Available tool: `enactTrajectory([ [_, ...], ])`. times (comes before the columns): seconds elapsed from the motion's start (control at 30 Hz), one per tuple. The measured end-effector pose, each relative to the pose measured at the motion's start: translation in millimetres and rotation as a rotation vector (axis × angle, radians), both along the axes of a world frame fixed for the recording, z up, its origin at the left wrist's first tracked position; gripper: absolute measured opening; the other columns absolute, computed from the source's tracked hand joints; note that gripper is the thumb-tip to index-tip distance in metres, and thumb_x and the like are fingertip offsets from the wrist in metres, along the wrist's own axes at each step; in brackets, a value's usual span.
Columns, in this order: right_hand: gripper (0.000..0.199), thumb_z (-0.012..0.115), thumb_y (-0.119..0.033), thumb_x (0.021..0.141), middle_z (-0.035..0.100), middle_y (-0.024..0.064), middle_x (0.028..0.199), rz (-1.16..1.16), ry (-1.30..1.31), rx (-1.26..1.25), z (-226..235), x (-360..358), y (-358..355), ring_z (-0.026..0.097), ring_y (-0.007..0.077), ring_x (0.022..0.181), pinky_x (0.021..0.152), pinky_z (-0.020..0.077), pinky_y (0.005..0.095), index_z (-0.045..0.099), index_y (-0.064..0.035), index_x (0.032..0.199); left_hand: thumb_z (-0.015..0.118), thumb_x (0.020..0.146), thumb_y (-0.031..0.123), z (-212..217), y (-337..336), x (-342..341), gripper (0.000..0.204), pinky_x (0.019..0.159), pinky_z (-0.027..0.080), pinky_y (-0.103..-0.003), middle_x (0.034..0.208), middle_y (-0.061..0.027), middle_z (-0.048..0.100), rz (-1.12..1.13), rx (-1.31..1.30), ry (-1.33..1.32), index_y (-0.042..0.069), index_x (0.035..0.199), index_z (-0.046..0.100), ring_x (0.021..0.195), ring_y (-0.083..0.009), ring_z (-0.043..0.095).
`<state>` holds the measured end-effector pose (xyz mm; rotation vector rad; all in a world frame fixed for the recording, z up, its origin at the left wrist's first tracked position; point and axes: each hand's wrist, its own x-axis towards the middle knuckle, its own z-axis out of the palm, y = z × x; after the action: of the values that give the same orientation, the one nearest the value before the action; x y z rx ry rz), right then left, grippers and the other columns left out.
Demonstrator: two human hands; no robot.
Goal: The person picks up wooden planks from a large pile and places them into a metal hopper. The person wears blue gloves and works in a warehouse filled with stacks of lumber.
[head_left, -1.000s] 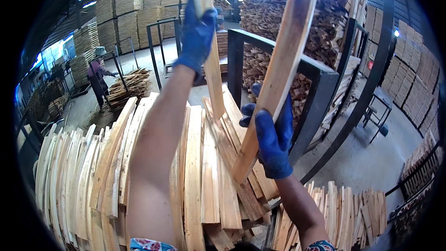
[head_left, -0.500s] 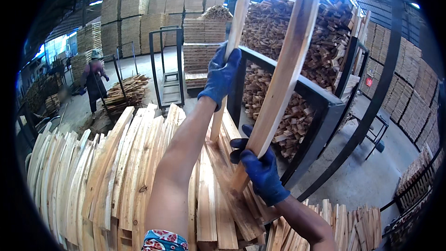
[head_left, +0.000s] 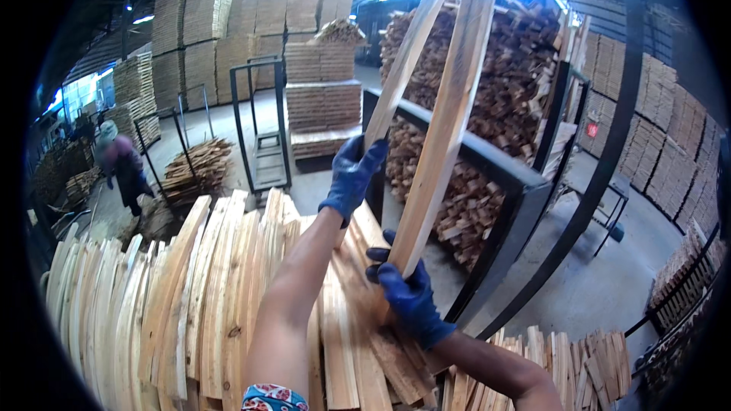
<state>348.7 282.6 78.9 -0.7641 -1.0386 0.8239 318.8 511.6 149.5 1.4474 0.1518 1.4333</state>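
Each of my hands wears a blue glove and grips its own long wooden board. My left hand [head_left: 356,173] is closed round a narrow board [head_left: 410,53], which leans up and to the right. Lower and to the right, my right hand [head_left: 407,289] grasps a wider board [head_left: 449,114] near its lower end, and that board rises steeply past the top of a metal frame. The lower ends of both boards are partly hidden by my hands. Beneath my arms lies a pile of boards [head_left: 339,342], several with their ends toward me.
A long row of boards [head_left: 167,297] fills the left. A black metal frame [head_left: 502,164] and a curved upright [head_left: 609,160] stand close on the right. Beyond are a big wood heap [head_left: 502,68], tall stacks [head_left: 259,23], an empty rack [head_left: 266,129] and a person [head_left: 122,164].
Both hands have moved lower and slightly left with their boards. The left board tilts more to the right, its top end now in view. The person at far left has bent forward.
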Motion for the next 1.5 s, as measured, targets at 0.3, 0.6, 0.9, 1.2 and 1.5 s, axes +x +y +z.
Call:
enactTrajectory([
  [0.3, 0.045, 0.053, -0.01, 0.096, 0.061, 0.0111, 0.116, -0.115, -0.028, -0.097, -1, -8, 30, 0.062, 0.0184, 0.103, 0.093, 0.0481, 0.032, 0.041, -0.0042, 0.139, 0.067, 0.093, 0.027, -12, 9, -1, 0.034, 0.064, 0.044, -0.023, 0.085, 0.0022, 0.064, -0.093, 0.033, 0.022, 0.005, 0.118, 0.062, 0.071, -0.0057, 0.054],
  [0.6, 0.042, 0.054, -0.011, 0.098, 0.062, 0.007, 0.114, -0.103, 0.087, -0.013, -4, -16, 31, 0.058, 0.0113, 0.099, 0.088, 0.0469, 0.025, 0.043, -0.0041, 0.138, 0.07, 0.09, 0.031, -23, 12, 5, 0.041, 0.076, 0.049, -0.023, 0.094, 0.001, 0.065, 0.069, 0.04, 0.09, 0.004, 0.12, 0.059, 0.083, -0.0068, 0.059],
  [0.9, 0.043, 0.055, -0.01, 0.098, 0.062, 0.0057, 0.112, -0.087, 0.074, -0.019, -6, -18, 31, 0.06, 0.0123, 0.096, 0.087, 0.048, 0.0242, 0.042, -0.0053, 0.139, 0.067, 0.093, 0.032, -19, 24, 9, 0.036, 0.072, 0.047, -0.024, 0.09, 0.0023, 0.062, 0.323, 0.086, 0.157, 0.005, 0.115, 0.061, 0.079, -0.007, 0.055],
  [1.2, 0.046, 0.056, -0.014, 0.096, 0.064, 0.0115, 0.114, -0.099, 0.094, -0.136, 2, -18, 22, 0.064, 0.0193, 0.096, 0.088, 0.0504, 0.0312, 0.04, -0.0035, 0.138, 0.067, 0.087, 0.052, -15, 7, -2, 0.063, 0.087, 0.049, -0.037, 0.108, -0.0158, 0.067, 0.45, 0.056, 0.407, 0.004, 0.126, 0.055, 0.097, -0.0256, 0.065],
  [1.5, 0.039, 0.059, -0.013, 0.096, 0.063, 0.0072, 0.112, -0.072, 0.117, -0.07, -4, -22, 19, 0.062, 0.0149, 0.096, 0.086, 0.0502, 0.028, 0.048, -0.0039, 0.132, 0.067, 0.086, 0.052, -21, 5, -18, 0.066, 0.091, 0.048, -0.037, 0.115, -0.0179, 0.065, 0.604, 0.158, 0.497, 0.004, 0.129, 0.053, 0.106, -0.0275, 0.062],
])
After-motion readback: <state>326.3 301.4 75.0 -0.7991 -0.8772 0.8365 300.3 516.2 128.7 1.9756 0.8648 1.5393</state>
